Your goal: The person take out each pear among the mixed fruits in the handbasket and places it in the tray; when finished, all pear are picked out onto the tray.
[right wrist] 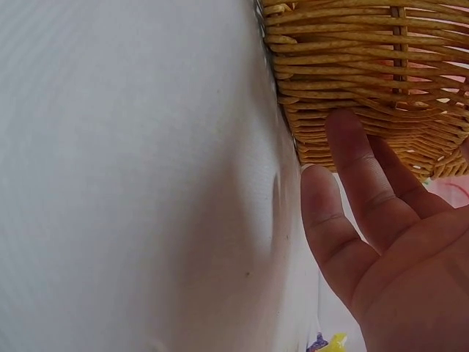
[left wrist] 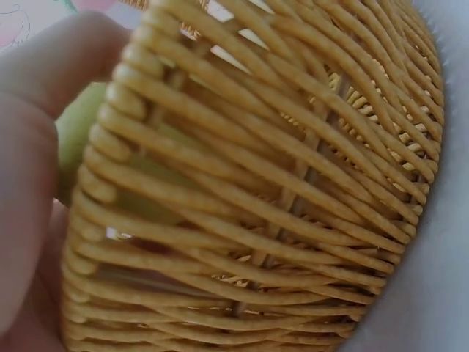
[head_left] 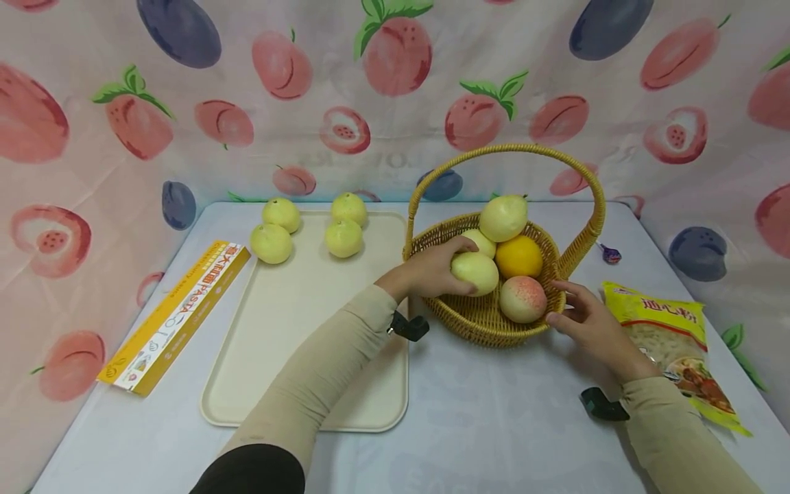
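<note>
A woven basket with a tall arched handle holds several fruits. My left hand reaches over its left rim and grips a pale green round fruit, which is partly visible behind the weave in the left wrist view. Around that fruit are an orange, a peach and two more pale green fruits, the upper one with a short stem. My right hand holds the basket's right rim by thumb and index finger. In the right wrist view its other fingers lie along the outer wall.
A cream tray left of the basket bears several pale green fruits at its far end. A yellow pasta box lies by its left edge. At right are a yellow pasta bag and a wrapped lollipop.
</note>
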{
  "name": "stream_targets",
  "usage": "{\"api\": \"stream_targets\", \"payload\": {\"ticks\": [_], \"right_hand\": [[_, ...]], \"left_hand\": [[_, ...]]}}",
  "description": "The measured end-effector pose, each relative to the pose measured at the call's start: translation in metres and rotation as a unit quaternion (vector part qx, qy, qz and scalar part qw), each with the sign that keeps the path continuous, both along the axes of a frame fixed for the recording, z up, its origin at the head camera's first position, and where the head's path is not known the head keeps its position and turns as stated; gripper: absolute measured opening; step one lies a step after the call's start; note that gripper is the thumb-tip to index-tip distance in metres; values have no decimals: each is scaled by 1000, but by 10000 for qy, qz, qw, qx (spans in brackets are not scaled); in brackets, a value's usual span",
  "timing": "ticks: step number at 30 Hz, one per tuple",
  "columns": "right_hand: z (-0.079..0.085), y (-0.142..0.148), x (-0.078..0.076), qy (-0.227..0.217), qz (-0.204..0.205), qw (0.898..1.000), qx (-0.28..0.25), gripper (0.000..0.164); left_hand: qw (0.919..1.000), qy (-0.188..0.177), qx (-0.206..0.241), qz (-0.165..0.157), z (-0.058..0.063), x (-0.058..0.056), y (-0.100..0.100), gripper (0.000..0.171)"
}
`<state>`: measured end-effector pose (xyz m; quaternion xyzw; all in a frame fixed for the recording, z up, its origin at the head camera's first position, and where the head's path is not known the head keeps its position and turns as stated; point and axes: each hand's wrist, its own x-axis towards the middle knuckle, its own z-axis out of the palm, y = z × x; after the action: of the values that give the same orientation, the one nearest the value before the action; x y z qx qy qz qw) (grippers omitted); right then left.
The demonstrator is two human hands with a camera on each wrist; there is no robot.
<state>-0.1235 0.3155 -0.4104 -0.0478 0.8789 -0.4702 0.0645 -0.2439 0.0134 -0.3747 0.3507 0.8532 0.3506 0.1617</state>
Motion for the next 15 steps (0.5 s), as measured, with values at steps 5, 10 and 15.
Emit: {"api": "stream_targets", "payload": {"ticks": [5,10,15], "right_hand": [[1,-1,1,70,0,10000,28,63],[1,-1,2,47,7,10000,80,64],[2,-1,2,78,40,9999,70,64]], "left_hand": [[9993,71,357,45,-1,1,-2,67],[9974,199,683,-75,-3,1,-2,68],[9960,234,851,-138,0,2,-5,69]]}}
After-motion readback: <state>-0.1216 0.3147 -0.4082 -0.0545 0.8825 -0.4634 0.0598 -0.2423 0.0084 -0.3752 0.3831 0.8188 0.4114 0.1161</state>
